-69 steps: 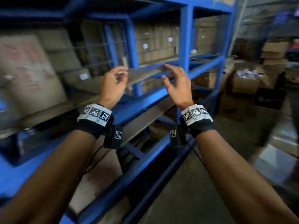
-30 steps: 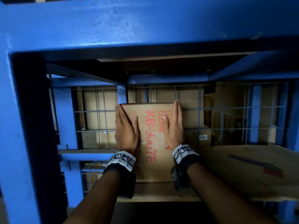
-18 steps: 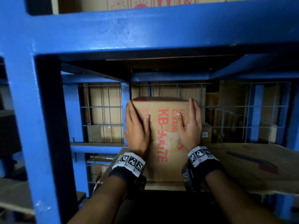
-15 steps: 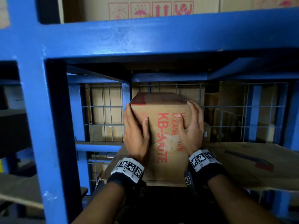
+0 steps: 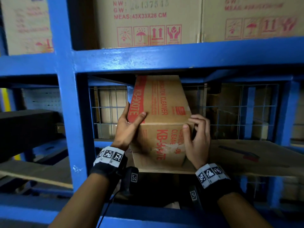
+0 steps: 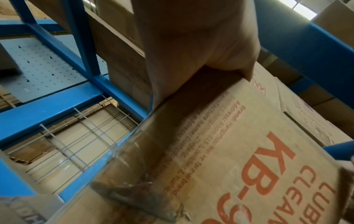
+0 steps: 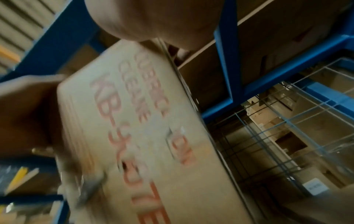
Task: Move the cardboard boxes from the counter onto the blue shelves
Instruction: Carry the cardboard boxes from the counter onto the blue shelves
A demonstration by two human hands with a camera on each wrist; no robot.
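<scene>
A cardboard box [image 5: 162, 142] with red "KB-9007E" print stands in the middle bay of the blue shelves [image 5: 164, 58], on a cardboard-lined board. Its top face reaches up to the beam above. My left hand [image 5: 130, 125] grips the box's upper left corner, thumb laid on the top face and fingers down the left side. My right hand [image 5: 197, 139] holds the upper right corner, fingers curled round the right side and thumb on the front. In the left wrist view the box [image 6: 229, 159] fills the frame below the hand [image 6: 191, 45]. The right wrist view shows the box [image 7: 134, 121] blurred.
Large printed cartons [image 5: 148, 22] fill the shelf above. A wire mesh [image 5: 108, 112] closes the back of the bay, with more boxes behind it. A flat cardboard sheet [image 5: 246, 155] lines the shelf to the right. A thick blue post [image 5: 69, 112] stands to the left.
Both hands went from lying flat on the box's front to gripping its upper corners. The box's top face has come into view, and the view has risen to the shelf above.
</scene>
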